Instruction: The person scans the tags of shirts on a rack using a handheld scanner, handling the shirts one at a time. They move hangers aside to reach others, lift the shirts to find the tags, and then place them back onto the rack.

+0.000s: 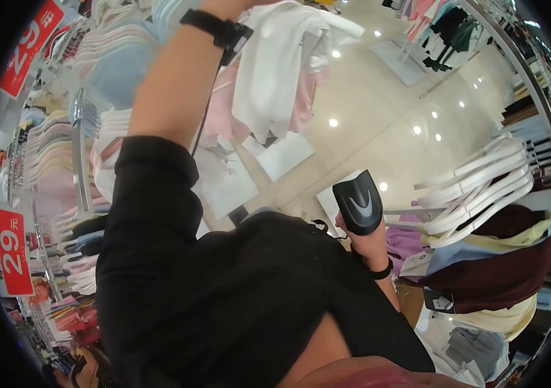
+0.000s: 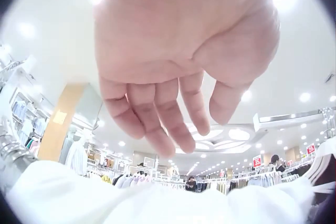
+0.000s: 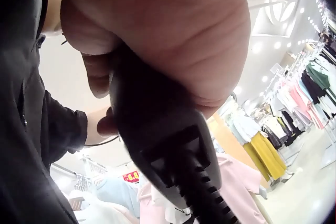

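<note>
Head view shows a black handheld scanner [image 1: 359,202] gripped in the right hand [image 1: 371,246], to the right of the black shirt [image 1: 223,284] and above the pale tiled floor [image 1: 411,139]. Its broad head, marked with a grey curved inlay, is pointed toward the top of that view and tipped slightly left, and its long axis is run back from there into the fist, where the handle is hidden. From the right wrist, the same axis is seen slanting from upper left to lower right, with the ribbed cable [image 3: 205,192] led out of the handle's lower end; the handle is enclosed by the palm and curled fingers. The left hand [image 2: 184,45] is seen from its own wrist with the fingers loosely bent and partly spaced and the thumb held apart, above white cloth; nothing is seen pinched there, and whether any cloth is touched cannot be told. In the head view it is cut off by the top edge, next to a white garment [image 1: 265,71] hung in front of a pink garment [image 1: 304,103]. White hangers [image 1: 482,187] are ranged to the right of the scanner, and red price signs [image 1: 11,252] are mounted among the clothes at far left.
</note>
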`<state>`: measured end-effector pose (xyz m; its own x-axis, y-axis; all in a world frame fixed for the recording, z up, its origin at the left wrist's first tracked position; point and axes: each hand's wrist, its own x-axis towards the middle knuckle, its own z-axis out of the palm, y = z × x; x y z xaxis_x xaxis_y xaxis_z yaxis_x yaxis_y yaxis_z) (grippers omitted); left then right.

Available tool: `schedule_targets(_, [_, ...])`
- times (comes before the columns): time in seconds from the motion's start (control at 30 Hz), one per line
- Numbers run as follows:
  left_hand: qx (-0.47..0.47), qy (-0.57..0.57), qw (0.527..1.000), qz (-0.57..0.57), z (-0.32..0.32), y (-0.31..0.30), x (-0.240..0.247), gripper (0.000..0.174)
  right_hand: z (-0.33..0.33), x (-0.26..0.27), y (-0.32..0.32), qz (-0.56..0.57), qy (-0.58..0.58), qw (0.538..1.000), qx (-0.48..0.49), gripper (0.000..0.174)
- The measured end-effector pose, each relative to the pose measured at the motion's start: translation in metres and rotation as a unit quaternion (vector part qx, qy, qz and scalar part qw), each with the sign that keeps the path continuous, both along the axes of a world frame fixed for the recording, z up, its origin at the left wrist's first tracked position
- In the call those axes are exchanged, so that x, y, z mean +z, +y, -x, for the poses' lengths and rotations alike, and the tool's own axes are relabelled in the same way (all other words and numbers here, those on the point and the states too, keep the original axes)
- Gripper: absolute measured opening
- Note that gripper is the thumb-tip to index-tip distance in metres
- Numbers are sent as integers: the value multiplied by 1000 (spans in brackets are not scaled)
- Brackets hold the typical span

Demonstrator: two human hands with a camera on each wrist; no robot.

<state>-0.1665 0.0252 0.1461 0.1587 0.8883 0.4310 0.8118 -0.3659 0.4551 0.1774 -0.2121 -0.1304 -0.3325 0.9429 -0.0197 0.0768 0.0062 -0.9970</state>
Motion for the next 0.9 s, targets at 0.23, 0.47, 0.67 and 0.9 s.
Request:
schedule_targets(0.23, [83,-215,970,-75,65,-79,-82,27,59,26,42,-50,48,997,25,31])
schedule_targets(0.47, [219,-161,957,-103,115,-117,-192,20,135,31,83,-13,27,998,46,44])
schedule_targets(0.67, [244,-34,964,-98,161,-103,-246,22,217,58,112,-52,36,995,81,31])
schedule_targets(0.9, [175,-208,962,-4,157,-110,-251,22,282,72,138,-35,27,993,107,31])
